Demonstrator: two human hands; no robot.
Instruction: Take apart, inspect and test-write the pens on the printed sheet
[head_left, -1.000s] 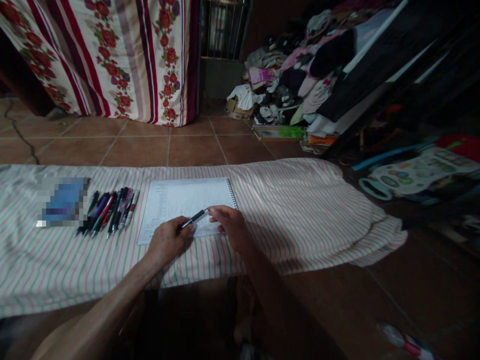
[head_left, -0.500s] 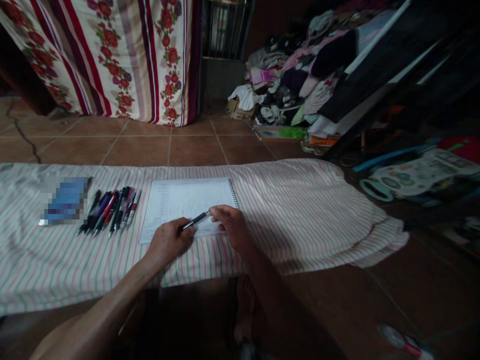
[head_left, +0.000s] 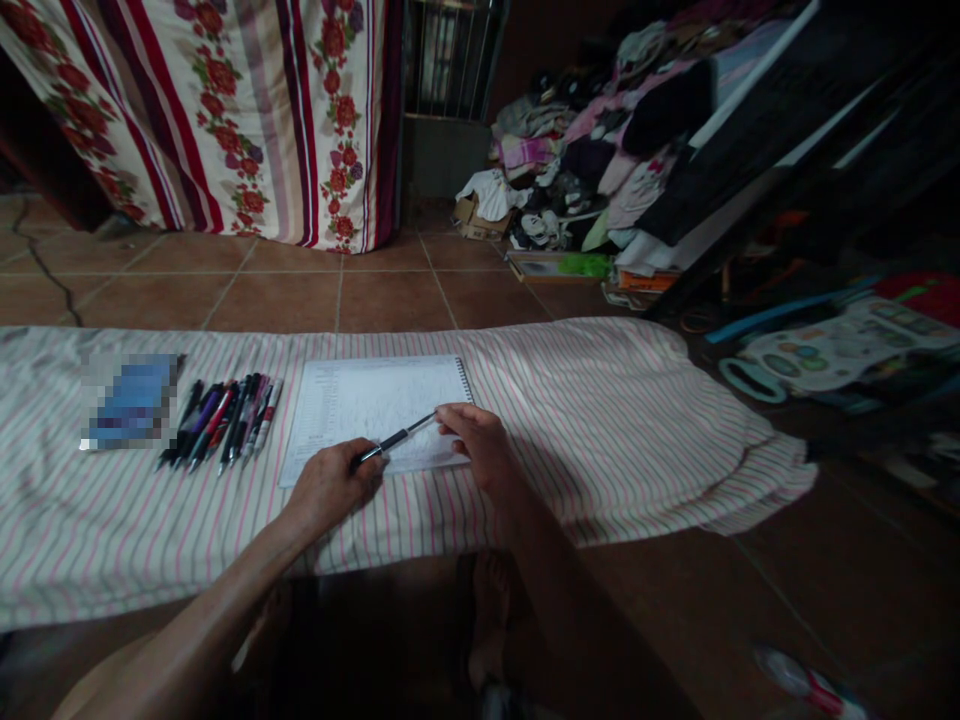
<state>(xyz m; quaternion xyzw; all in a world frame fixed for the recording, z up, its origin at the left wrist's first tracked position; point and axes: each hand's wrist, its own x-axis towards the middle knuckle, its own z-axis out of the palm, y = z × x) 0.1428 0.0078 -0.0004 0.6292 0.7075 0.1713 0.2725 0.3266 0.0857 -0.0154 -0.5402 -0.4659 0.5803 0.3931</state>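
My left hand (head_left: 330, 487) is closed round the dark barrel of a pen (head_left: 384, 445), over the near edge of a spiral notebook (head_left: 375, 400) that lies open on a striped cloth (head_left: 615, 420). My right hand (head_left: 480, 445) pinches the thin part that sticks out of the pen's far end. A row of several pens (head_left: 225, 420) lies left of the notebook. Beside them is a blurred blue item (head_left: 131, 403).
The cloth is spread on a brown tiled floor (head_left: 300, 295). A flowered striped curtain (head_left: 225, 110) hangs at the back left. A heap of clothes (head_left: 592, 150) and toys (head_left: 825, 350) fills the right. A small object (head_left: 806, 685) lies on the floor at lower right.
My right hand has drawn away to the right, and a longer thin part now shows between it and the pen barrel. My left hand has stayed in place.
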